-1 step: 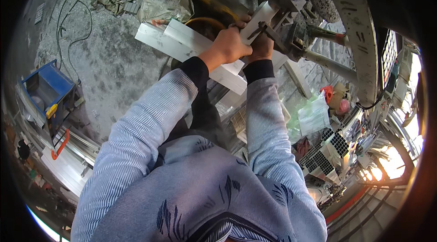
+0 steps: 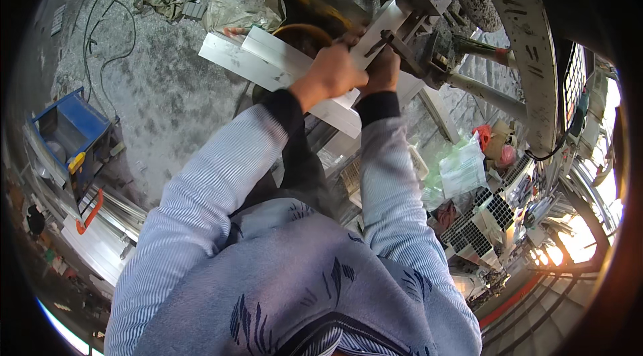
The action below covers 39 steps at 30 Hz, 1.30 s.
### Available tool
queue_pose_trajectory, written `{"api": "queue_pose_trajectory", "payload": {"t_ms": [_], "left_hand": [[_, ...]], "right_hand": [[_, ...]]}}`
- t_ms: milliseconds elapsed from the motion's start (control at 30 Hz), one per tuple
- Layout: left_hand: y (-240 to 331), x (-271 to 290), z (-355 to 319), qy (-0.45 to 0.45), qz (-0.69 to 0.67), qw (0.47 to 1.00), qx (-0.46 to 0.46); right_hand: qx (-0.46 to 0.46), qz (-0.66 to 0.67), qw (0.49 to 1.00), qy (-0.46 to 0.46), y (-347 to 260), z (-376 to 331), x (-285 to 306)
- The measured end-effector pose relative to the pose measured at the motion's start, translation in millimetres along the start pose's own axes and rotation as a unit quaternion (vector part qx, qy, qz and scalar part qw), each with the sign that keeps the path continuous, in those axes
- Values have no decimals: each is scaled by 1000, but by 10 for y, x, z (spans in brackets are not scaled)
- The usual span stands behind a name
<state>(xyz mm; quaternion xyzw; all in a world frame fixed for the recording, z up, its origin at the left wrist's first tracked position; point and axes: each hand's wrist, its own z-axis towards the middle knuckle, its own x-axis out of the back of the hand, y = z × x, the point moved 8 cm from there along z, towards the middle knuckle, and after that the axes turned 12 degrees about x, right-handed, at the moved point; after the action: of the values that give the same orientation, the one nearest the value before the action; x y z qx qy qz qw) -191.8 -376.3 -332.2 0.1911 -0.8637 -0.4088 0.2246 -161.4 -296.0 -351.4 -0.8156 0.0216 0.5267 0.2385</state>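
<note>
At the machine: both hands steady a pale metal bar (image 2: 375,34).
Left hand (image 2: 333,73): closed over the bar, pressing it down.
Right hand (image 2: 383,69): wrapped round the bar beside the clamp (image 2: 429,54).

Blue crate (image 2: 67,129) on dusty floor, clear plastic bags (image 2: 462,167), stacked hollow aluminium profiles (image 2: 479,219), grey sack (image 2: 242,2)
</note>
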Motion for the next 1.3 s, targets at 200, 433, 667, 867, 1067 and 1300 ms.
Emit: {"api": "queue_pose_trajectory", "payload": {"t_ms": [200,433,667,867,1067,1300], "left_hand": [[-502,91,-1046,8,-44,998,44],[-580,116,-1241,29,-44,995,87],[-710,82,-1303,13,-2,992,128],[-610,137,-1285,8,-20,992,122],[-375,151,-968,8,-54,997,52],[-356,155,-945,-9,-72,995,66]], "right_hand": [[-43,29,997,49,690,-951,20],[-69,61,994,56,774,-1095,-81],[-81,28,992,88,812,-1165,-27],[-83,26,990,110,807,-1158,-96],[-60,40,993,96,581,-818,-104],[-50,-37,994,91,439,-796,10]]}}
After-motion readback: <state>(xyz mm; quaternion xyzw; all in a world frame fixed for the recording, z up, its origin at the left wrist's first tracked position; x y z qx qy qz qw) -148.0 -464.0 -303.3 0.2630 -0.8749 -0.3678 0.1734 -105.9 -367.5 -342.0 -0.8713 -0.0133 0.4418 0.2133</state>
